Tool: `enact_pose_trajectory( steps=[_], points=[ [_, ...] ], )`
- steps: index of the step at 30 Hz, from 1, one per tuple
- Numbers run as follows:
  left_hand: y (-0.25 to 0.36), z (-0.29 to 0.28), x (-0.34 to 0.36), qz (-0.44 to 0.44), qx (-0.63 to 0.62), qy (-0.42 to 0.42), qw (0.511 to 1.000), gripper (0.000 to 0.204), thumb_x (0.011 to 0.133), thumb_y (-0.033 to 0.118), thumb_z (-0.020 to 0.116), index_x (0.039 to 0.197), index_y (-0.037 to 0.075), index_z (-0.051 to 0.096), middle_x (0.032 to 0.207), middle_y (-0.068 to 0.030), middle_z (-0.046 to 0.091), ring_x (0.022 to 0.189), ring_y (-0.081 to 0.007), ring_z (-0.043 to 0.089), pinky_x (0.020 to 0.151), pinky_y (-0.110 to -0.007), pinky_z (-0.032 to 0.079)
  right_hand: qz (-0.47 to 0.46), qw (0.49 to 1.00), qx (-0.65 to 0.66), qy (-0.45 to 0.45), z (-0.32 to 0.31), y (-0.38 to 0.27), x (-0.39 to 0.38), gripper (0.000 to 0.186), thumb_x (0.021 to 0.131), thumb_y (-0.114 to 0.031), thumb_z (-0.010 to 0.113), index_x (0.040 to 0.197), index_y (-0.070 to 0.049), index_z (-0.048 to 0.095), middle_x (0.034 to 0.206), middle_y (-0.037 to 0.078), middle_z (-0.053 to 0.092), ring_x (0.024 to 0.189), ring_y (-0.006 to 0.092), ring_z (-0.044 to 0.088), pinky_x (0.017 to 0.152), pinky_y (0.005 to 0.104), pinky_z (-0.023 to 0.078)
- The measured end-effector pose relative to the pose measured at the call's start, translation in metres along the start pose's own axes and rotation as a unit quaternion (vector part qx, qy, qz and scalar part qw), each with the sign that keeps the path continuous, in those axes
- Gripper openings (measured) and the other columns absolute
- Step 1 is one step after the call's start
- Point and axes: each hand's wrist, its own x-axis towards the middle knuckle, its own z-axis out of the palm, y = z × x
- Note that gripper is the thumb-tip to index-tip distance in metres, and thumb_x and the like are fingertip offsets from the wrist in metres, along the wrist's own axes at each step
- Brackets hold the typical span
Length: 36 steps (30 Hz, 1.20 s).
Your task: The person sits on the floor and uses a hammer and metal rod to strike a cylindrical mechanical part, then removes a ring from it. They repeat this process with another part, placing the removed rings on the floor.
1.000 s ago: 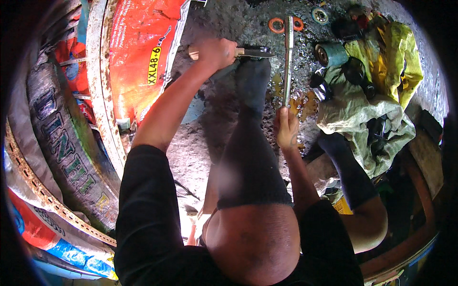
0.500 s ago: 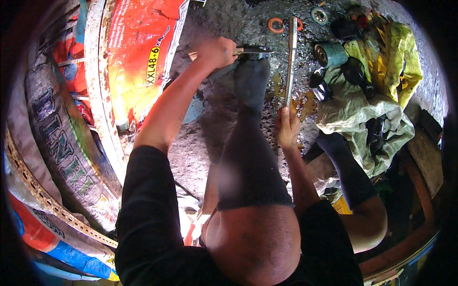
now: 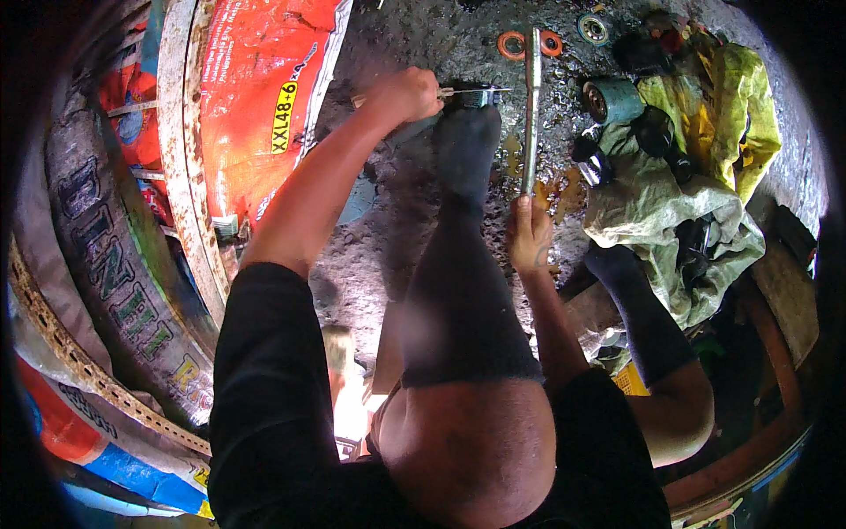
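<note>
My left hand (image 3: 412,95) is closed around a slim pointed tool whose light-coloured end sticks out behind the fist. Its thin metal blade (image 3: 480,90) points right, across a round dark metal part (image 3: 474,99) at the toe of my dark-socked foot (image 3: 467,141). Whether the blade touches that part I cannot tell. Lower right, my right hand (image 3: 530,234) grips the near end of a long metal bar (image 3: 533,115). The bar stands away from the hand toward the far side, its far end overlapping the ground between two orange rings (image 3: 510,46).
A bearing-like ring (image 3: 593,29) and a greenish cylinder (image 3: 608,100) lie at the far right. Beside them spread a pale woven sack (image 3: 665,212) and a yellow one (image 3: 745,115). A rusty metal frame (image 3: 183,132) and a red printed sack (image 3: 264,97) border the left.
The bar in my right hand has shifted slightly left, showing more of the right orange ring. My left hand has moved a little to the right with the pointed tool.
</note>
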Motion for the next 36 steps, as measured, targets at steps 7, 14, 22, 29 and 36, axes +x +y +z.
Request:
enact_pose_trajectory(
  steps=[7,14,22,29,36],
  points=[
    [-0.002,-0.024,0.012,0.038,0.061,-0.04,0.997,0.039,0.083,0.038,0.065,0.104,0.006,0.072,0.106,-0.0199,0.07,0.098,-0.0391,0.067,0.088,-0.048,0.054,-0.132,0.991,-0.012,0.009,0.007,-0.052,-0.017,0.042,0.102,-0.037,0.043,0.092,0.001,0.058,0.056,0.014,0.051,0.049,0.0265,0.054,0.05,0.0412,0.04],
    [-0.001,-0.03,0.02,0.054,0.082,-0.086,0.991,0.04,0.083,0.036,0.064,0.108,0.007,0.071,0.114,-0.0203,0.068,0.105,-0.0395,0.065,0.092,-0.049,0.052,-0.071,0.961,-0.268,0.007,0.023,-0.022,0.017,0.052,0.102,-0.043,0.042,0.096,0.005,0.06,0.064,0.025,0.058,0.06,0.0446,0.06,0.058,0.0499,0.045],
    [0.003,-0.035,0.018,0.019,0.086,-0.112,0.99,0.045,0.08,0.038,0.066,0.11,0.004,0.07,0.113,-0.0198,0.068,0.105,-0.0387,0.065,0.091,-0.049,0.052,-0.219,0.975,-0.04,0.027,0.007,-0.077,-0.007,0.053,0.102,-0.044,0.042,0.093,0.005,0.061,0.064,0.025,0.058,0.062,0.0441,0.061,0.06,0.0502,0.045],
    [0.0,-0.034,0.025,0.044,0.1,-0.102,0.989,0.049,0.08,0.038,0.064,0.113,0.002,0.068,0.115,-0.021,0.067,0.106,-0.0393,0.065,0.091,-0.048,0.053,-0.08,0.99,-0.115,0.037,0.005,-0.075,0.015,0.055,0.103,-0.044,0.042,0.071,-0.002,0.056,0.054,0.006,0.051,0.05,0.0153,0.052,0.046,0.0352,0.037],
    [0.0,-0.033,0.022,0.048,0.099,-0.103,0.989,0.046,0.08,0.038,0.064,0.11,0.003,0.07,0.115,-0.0217,0.067,0.104,-0.0397,0.066,0.09,-0.048,0.053,-0.163,0.962,-0.219,0.018,0.013,-0.021,0.024,0.046,0.102,-0.038,0.045,0.092,0.004,0.062,0.066,0.023,0.06,0.062,0.0408,0.063,0.056,0.0457,0.047]
  ],
)
